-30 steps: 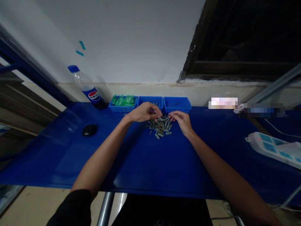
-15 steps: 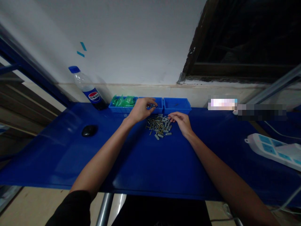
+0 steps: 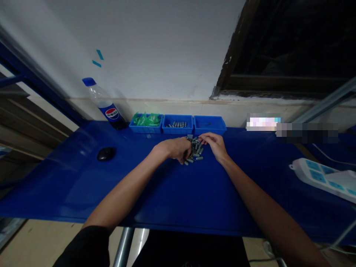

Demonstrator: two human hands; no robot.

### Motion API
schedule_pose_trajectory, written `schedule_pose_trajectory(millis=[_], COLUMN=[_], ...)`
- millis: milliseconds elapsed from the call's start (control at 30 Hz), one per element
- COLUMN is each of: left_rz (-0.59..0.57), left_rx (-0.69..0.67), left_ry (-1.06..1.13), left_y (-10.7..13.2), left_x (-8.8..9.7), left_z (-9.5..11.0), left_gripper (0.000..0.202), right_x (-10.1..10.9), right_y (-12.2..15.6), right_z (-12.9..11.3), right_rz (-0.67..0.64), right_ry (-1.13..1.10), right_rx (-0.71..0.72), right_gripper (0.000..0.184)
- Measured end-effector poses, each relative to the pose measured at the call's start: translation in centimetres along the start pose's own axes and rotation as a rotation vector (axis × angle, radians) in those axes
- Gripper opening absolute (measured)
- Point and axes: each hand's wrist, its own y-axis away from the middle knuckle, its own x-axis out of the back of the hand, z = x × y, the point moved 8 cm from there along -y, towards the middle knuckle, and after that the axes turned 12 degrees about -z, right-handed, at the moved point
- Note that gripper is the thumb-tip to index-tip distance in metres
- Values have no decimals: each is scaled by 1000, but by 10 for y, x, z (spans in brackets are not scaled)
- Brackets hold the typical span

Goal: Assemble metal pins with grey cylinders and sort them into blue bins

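A pile of screws [image 3: 195,140] mixed with short grey metal sleeves [image 3: 198,158] lies on the blue table. My left hand [image 3: 178,149] reaches down into the pile's left side, fingers bent together and covering many of the screws. Whatever those fingertips grip is hidden. At the right edge of the pile is my right hand [image 3: 214,142], its thumb and fingers pinched beside a thin screw; whether they hold it I cannot make out. Just behind the pile stands the middle blue bin [image 3: 178,131], with several grey sleeves [image 3: 179,124] inside.
The left blue bin [image 3: 145,129] contains green plastic pieces [image 3: 147,119]. A small thin item lies in the right blue bin [image 3: 210,131]. A cola bottle [image 3: 109,109] and a black mouse [image 3: 106,154] stand to the left. On the right is a white power strip [image 3: 317,174].
My left hand has moved from above the middle bin down to the pile, uncovering the sleeves in that bin. My right hand has stayed nearly in place.
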Motion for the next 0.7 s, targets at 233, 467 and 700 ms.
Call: schedule_pose_trajectory(millis=[233,467,700], left_rz=[-61,184,504], left_rx=[48,-144,-244], left_ry=[-59,26,306], left_y=[0,24,30], left_x=[-3,24,49], left_z=[0,-5,-22], left_gripper=[16,16,19], right_x=[0,0,1], right_y=[-1,-1,-1], right_z=[0,1,2], right_rz=[6,-7,0], right_ry=[-5,8,-6], right_rx=[2,9,-3], right_gripper=[21,23,20])
